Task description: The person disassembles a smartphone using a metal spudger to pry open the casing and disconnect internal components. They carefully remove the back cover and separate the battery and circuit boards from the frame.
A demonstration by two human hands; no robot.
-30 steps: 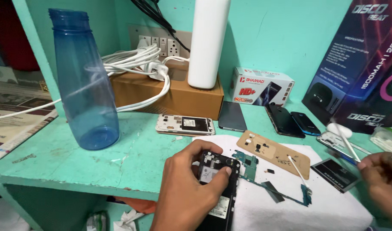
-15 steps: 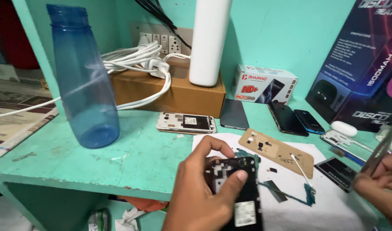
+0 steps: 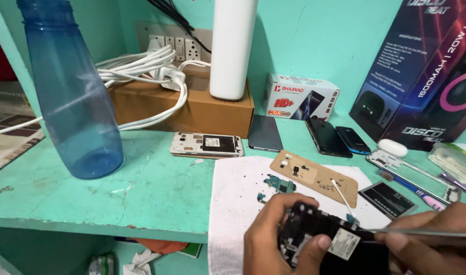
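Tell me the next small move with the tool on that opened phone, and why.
Probably ease the tool tip a little further in at the phone's upper edge. The right hand holds it flat with the tip beside the white label, the left hand grips the frame, and parts there look still seated.

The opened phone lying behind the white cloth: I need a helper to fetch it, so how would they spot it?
Start at the brown cardboard box against the back wall. Directly in front of it, on the green shelf, lies the opened phone. Unlike the dark, closed phones to its right, it has a white frame with its insides exposed.
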